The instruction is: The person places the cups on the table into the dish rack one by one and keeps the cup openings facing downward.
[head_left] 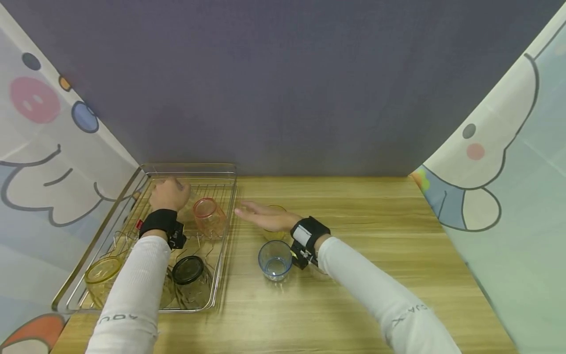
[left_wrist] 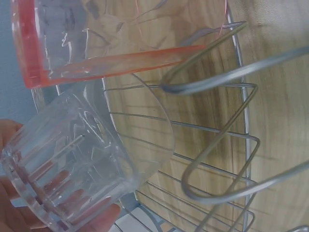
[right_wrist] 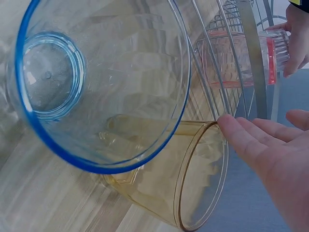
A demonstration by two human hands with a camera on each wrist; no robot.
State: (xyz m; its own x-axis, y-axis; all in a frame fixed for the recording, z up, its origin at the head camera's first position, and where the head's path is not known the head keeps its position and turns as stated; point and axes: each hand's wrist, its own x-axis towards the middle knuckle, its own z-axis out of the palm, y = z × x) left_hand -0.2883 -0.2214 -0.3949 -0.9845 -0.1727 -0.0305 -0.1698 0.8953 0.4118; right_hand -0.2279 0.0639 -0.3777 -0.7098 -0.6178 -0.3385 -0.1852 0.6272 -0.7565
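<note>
My left hand (head_left: 170,194) is over the far part of the wire rack (head_left: 236,184). Its fingers grip a clear glass (left_wrist: 82,150) by the base, and the glass tilts with its mouth towards the wires. Close beside it on the rack stands a pink-red glass (head_left: 209,216), mouth down. Out on the table, my right hand (head_left: 267,217) hovers with straight fingers near the rim of an amber glass (right_wrist: 154,181), holding nothing. Nearer me a blue-rimmed glass (head_left: 275,260) stands upright, partly before the amber one in the right wrist view.
At the rack's near end are a dark glass (head_left: 192,280) and a yellow glass (head_left: 102,275), both mouth down. My left sleeve hides part of the rack. Under my right wrist, a rounded edge shows on the wooden table (head_left: 353,211). A grey wall (head_left: 283,98) stands behind.
</note>
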